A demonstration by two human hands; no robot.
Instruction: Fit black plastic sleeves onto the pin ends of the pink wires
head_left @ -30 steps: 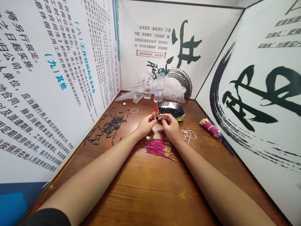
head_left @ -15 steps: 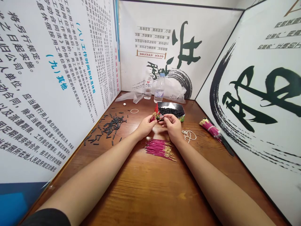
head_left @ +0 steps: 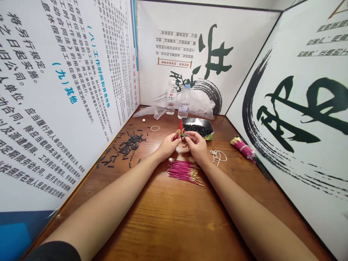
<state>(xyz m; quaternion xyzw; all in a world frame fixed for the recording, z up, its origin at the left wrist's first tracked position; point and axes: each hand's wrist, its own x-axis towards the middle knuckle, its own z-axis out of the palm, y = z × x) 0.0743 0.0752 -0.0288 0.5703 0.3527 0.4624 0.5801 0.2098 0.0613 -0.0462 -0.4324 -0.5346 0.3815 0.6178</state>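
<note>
My left hand (head_left: 168, 147) is closed round a bunch of magenta wires with gold tips (head_left: 178, 134). Beside it, my right hand (head_left: 198, 145) pinches at the tips of the bunch; whatever lies between its fingers is too small to make out. Below both hands, a row of loose magenta wires (head_left: 182, 169) with gold ends lies on the wooden table (head_left: 174, 221). Just behind the hands stands an open box (head_left: 208, 137) full of small black tubes (head_left: 197, 129).
Black tubes (head_left: 130, 145) lie scattered at left. White elastic bands (head_left: 218, 156) sit right of my right hand, near a tied bundle of magenta wires (head_left: 244, 148). Two water bottles (head_left: 184, 103) and a clear plastic bag (head_left: 202, 105) stand at the back. Printed panels (head_left: 174, 21) enclose the table.
My right hand has shifted slightly left, closer to the wire tips, and its fingers have curled in. The left hand stays put with the bunch.
</note>
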